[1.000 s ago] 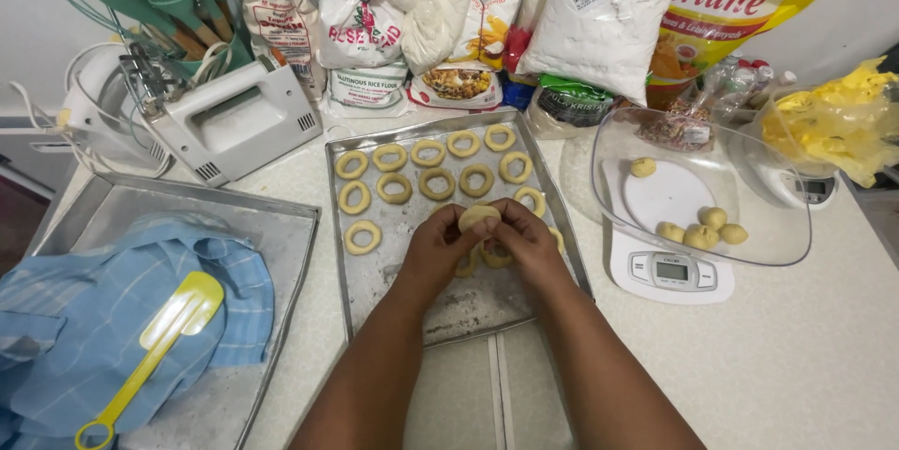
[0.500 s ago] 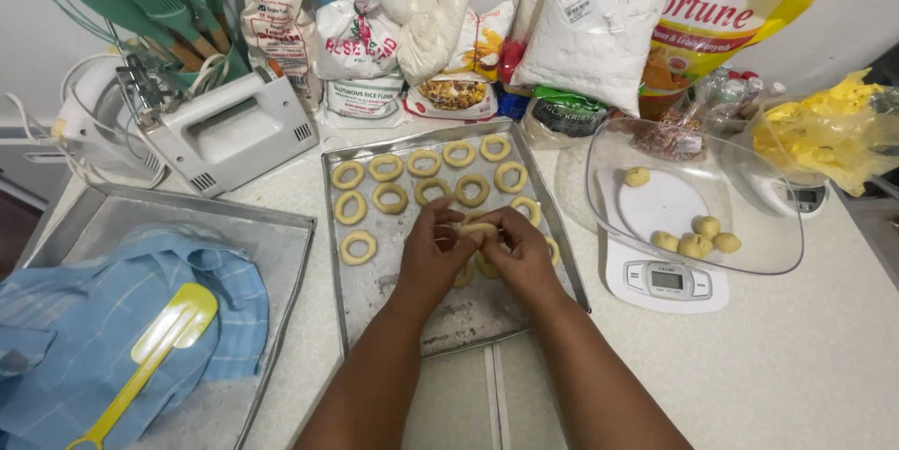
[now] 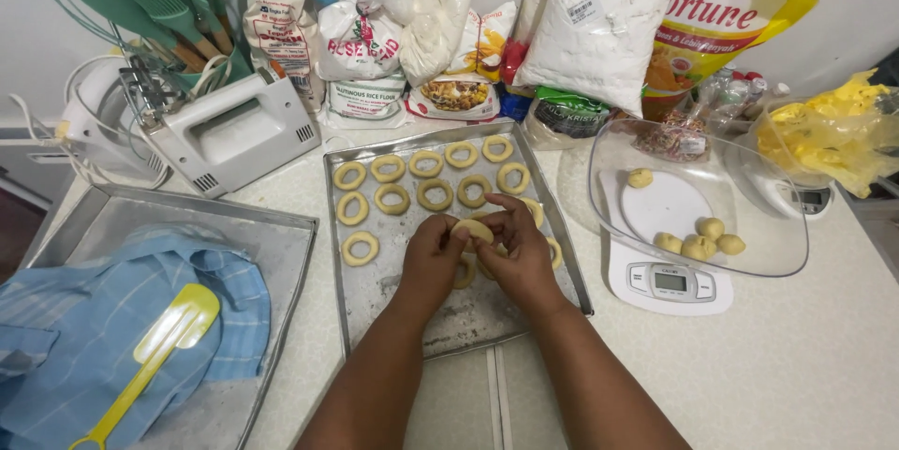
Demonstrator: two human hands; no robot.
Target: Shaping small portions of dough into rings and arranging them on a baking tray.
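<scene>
- Dough ring: being pinched between left hand and right hand, both grasping it above baking tray.
- Finished rings: lying in rows on tray.
- Clear bowl: sitting on scale, holding dough balls.

A baking tray sits at the centre of the counter, with dough rings in rows on its far half. Left of it lies a second tray holding a cloth and a spatula. A hand mixer stands behind that tray. Right of the baking tray, a bowl holding dough balls rests on a scale. Bags line the back wall.
</scene>
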